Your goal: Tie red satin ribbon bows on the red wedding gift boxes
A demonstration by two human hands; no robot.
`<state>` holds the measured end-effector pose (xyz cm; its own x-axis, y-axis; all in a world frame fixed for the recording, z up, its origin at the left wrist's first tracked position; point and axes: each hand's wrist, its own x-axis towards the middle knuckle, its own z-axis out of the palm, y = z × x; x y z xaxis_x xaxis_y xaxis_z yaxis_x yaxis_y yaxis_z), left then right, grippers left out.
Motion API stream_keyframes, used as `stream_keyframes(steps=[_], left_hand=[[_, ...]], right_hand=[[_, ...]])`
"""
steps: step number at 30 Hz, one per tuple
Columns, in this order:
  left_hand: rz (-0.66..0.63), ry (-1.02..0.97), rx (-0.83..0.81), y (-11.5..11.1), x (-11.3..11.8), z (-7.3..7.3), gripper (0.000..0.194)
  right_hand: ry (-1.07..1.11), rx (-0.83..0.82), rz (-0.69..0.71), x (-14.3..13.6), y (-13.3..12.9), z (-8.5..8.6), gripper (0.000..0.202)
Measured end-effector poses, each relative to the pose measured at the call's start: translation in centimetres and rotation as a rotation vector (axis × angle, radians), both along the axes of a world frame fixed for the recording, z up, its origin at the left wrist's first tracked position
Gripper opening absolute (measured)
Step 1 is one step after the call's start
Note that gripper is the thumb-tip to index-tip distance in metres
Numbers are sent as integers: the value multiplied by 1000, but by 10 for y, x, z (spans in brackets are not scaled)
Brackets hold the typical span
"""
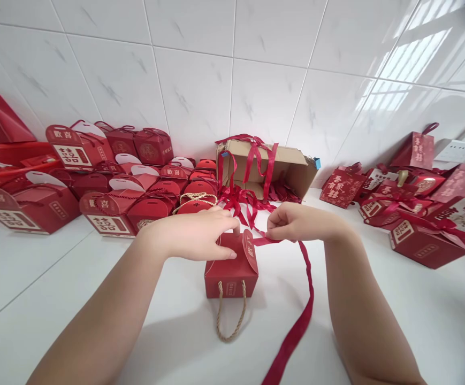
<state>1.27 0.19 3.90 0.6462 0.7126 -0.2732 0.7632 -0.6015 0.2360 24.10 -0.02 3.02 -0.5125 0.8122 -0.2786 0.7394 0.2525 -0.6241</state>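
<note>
Head view, our only one. Counts: one red gift box (232, 272) in work, upright between our hands, one twisted-rope handle (227, 339) hanging down its near side. One dark red ribbon (306, 299) runs from the box lid to our right hand (292, 222), then trails toward us across the surface. Right thumb and fingertips are pinched together on it. Left hand (200, 232) is over the lid, thumb and index part-way apart; can't tell if they grip.

One cardboard carton (292, 155) lies on its side against the wall, open toward us, two blue bits on its corners. Ribbon tangle (234, 195) spills out the front; too knotted to count.

Left cluster (107, 222): three boxes with white double-happiness panels, plus more overlapping, no exact count. One red plastic basket (3, 182) at far left. Right cluster (428, 246): at least five boxes, overlapping.

Surface (176, 331): white, glossy, thin seam at left. Wall (196, 75): white veined tile, window light reflected upper right.
</note>
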Motion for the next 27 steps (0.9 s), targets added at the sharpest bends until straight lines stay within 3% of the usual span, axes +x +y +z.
stream_keyframes(steps=[5, 19, 27], left_hand=[[4, -7, 16, -1, 6, -1, 19], [9, -13, -13, 4, 6, -6, 25], [-77, -143, 60, 10, 4, -11, 25]], right_hand=[[-27, 21, -1, 0, -1, -1, 26], [-68, 43, 10, -1, 0, -3, 28], [-69, 72, 3, -4, 1, -5, 32]])
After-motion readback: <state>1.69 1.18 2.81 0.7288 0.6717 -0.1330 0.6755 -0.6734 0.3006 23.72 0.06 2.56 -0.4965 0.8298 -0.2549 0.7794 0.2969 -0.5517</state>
